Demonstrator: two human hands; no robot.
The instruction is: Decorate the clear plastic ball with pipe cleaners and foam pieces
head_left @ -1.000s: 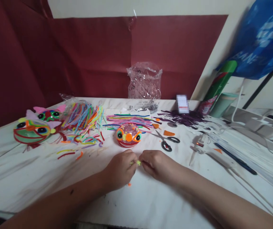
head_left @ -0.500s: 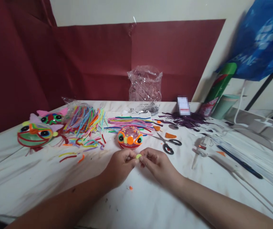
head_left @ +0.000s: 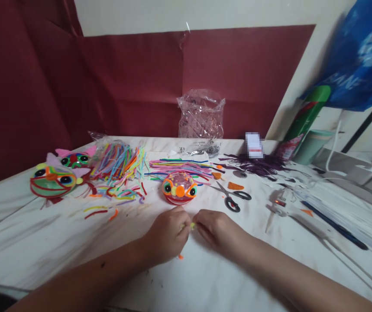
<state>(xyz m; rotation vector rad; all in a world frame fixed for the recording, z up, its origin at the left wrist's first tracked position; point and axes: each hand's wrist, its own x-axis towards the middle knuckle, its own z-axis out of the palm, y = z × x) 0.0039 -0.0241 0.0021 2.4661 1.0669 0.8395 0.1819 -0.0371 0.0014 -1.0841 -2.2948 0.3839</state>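
Note:
My left hand (head_left: 169, 234) and my right hand (head_left: 217, 229) meet low over the white table (head_left: 43, 242), fingers pinched together on a small yellow-green fuzzy piece (head_left: 192, 225) between them. Just beyond them sits a round decorated craft face (head_left: 179, 188) with black eyes and an orange nose. A tiny orange scrap (head_left: 180, 257) lies under my left hand.
Scissors (head_left: 233, 198) lie right of the craft face, a glue gun (head_left: 279, 204) further right. Piles of coloured pipe cleaners (head_left: 121, 164) and two finished faces (head_left: 56, 177) sit at left. A clear plastic bag (head_left: 201, 113) stands at the back; white strips and a blue pen (head_left: 335, 219) lie right.
Both hands lowered slightly toward the table and closed tighter around the yellow-green piece; less of it shows now. The view shifted a little to the left.

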